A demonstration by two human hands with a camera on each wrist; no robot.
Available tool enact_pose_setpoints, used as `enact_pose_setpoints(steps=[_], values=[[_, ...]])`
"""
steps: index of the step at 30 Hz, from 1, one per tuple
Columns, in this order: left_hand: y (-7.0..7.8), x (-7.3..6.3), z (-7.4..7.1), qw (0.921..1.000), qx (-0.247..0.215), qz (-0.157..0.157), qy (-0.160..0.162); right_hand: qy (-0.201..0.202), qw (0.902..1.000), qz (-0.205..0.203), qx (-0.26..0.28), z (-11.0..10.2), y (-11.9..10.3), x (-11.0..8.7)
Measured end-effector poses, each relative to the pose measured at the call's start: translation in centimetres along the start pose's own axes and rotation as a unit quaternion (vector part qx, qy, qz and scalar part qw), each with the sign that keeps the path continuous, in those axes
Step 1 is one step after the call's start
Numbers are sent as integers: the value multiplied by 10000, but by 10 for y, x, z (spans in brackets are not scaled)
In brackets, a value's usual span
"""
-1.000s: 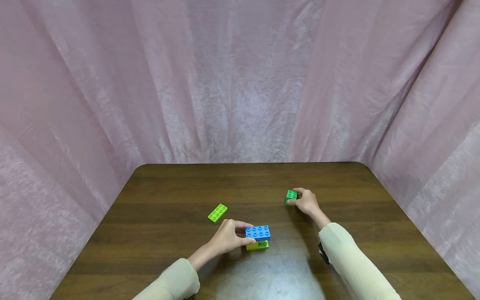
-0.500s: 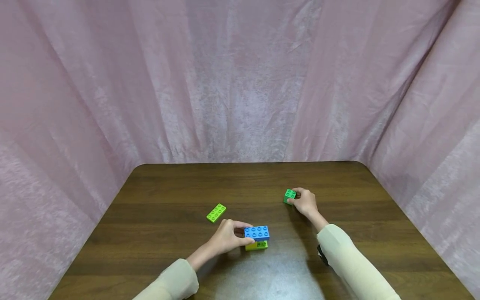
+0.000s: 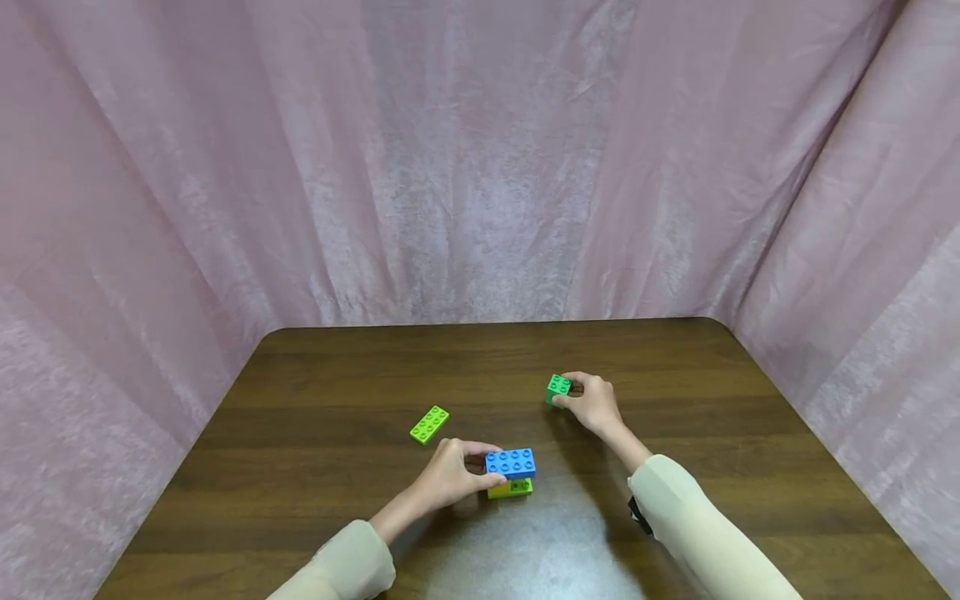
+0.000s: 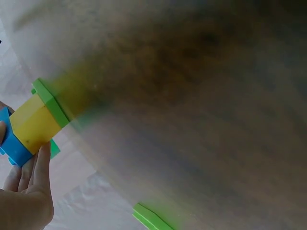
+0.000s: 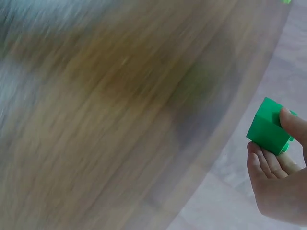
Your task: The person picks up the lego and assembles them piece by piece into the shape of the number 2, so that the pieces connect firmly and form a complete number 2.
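Note:
A blue toy building brick [image 3: 511, 463] with two rows of studs tops a small stack. My left hand [image 3: 452, 475] pinches it between thumb and fingers. Beneath it, the left wrist view shows a yellow brick [image 4: 36, 123] standing on a lime-green plate [image 4: 50, 103]; from the head most of the yellow is hidden by the blue brick. Farther back on the right, my right hand [image 3: 596, 407] holds a small green brick [image 3: 558, 388], studs up. In the right wrist view the thumb lies on one side of the green brick [image 5: 269, 125] and the fingers on the other.
A loose lime-green plate [image 3: 430, 424] with studs lies on the table left of the stack, just beyond my left hand. The brown wooden table [image 3: 315, 500] ends at a straight back edge, where a pink curtain [image 3: 465, 167] hangs.
My right hand has moved left with the green brick. The left hand keeps its hold on the blue brick, and the stack stays in place. The head view has shifted slightly.

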State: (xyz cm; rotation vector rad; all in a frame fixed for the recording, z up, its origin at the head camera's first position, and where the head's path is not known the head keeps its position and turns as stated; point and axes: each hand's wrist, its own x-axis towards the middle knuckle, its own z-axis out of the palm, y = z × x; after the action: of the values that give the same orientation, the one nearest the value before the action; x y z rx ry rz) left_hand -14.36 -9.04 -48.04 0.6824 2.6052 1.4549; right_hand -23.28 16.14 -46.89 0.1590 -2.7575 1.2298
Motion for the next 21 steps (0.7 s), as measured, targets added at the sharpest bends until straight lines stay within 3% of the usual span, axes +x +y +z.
enact_pose_setpoints(steps=[10,21], values=[[2,1,0,9998,-104,96,-128,-569,9956,-297,684,-4,-36,-27],[2,-2,-2,9995,176,227,-89,-1139,9887,-662,720,-20,-60,-56]])
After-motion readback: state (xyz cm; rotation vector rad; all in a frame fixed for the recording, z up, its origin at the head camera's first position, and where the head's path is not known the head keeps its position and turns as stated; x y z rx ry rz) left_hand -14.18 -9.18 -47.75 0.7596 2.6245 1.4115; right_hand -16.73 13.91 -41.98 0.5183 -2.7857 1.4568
